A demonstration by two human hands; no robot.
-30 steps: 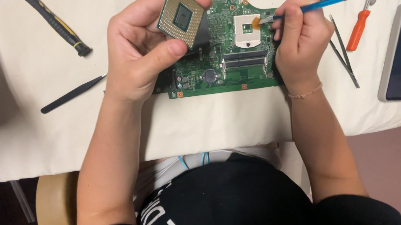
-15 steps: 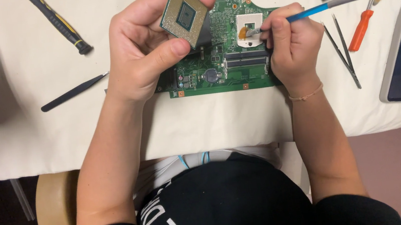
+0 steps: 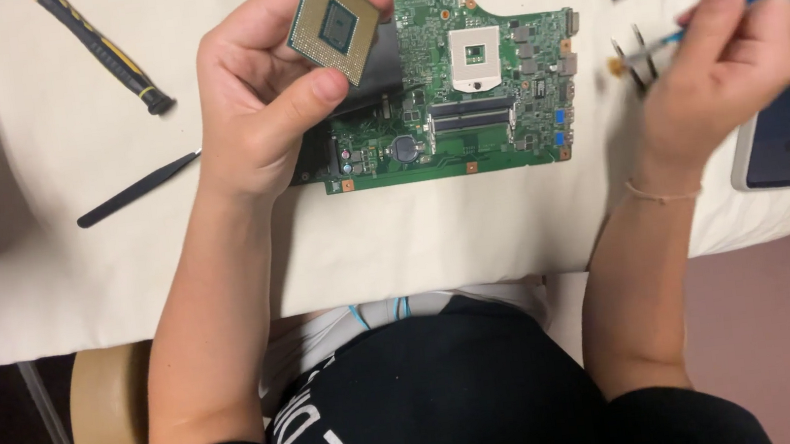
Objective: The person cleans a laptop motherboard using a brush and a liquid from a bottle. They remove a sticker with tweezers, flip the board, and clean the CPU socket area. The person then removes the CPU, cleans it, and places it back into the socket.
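Processor chip [image 3: 334, 24] pinched in left hand [image 3: 263, 108], not yet seated; socket [image 3: 475, 52] bare; right hand [image 3: 714, 66] fingers closed around small brush [image 3: 690, 25], off the motherboard [image 3: 460, 95].

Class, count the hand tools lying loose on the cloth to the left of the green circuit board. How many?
2. A black-and-yellow screwdriver lies at the upper left, and black tweezers lie below it, beside the left hand. More may lie beyond the frame edge.

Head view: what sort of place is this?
Probably an electronics repair bench: a bare green circuit board lies on a cloth-covered table, the left hand holds a square processor chip, and black tweezers lie nearby.
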